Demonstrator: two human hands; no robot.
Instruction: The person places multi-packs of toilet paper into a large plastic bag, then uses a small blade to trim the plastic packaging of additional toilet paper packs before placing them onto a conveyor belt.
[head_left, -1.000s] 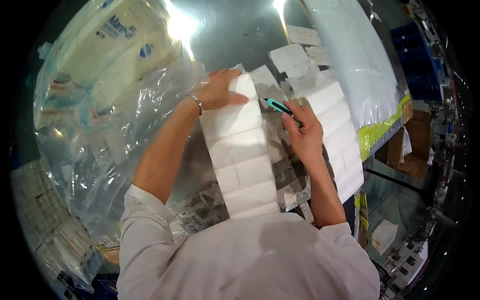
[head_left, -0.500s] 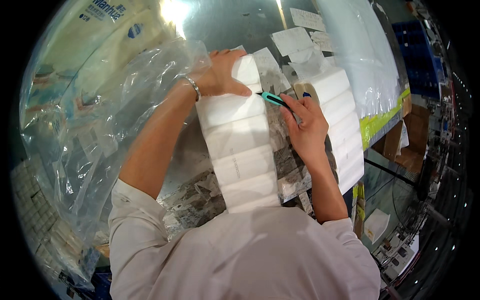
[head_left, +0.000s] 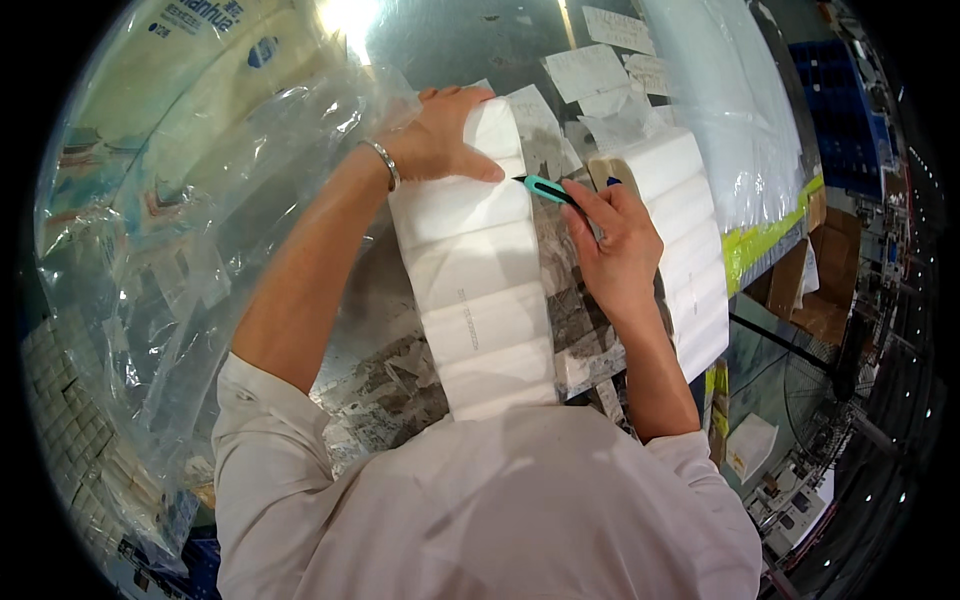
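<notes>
A long strip of white wrapped packs (head_left: pixel 475 270), probably soft paper rolls, runs from the far part of the table toward my body. My left hand (head_left: pixel 440 135) holds its far end, thumb lying on top and fingers around the left side. In my right hand (head_left: pixel 615 235) is a teal utility knife (head_left: pixel 548 190). Its dark tip points left and meets the right edge of the strip, beside my left thumb, at the seam between two packs. How far the blade goes in is hidden.
A second strip of white packs (head_left: pixel 690 240) lies right of my right hand, with a tan object (head_left: pixel 608 172) at its far end. Clear plastic bags (head_left: pixel 190 300) cover the left side. Paper labels (head_left: pixel 590 80) stick to the metal tabletop (head_left: pixel 470 40). Plastic sheeting (head_left: pixel 735 120) lies far right.
Both hands keep their holds. The knife tip stays at the same seam, its handle tilted slightly differently; otherwise the view has only shifted a little.
</notes>
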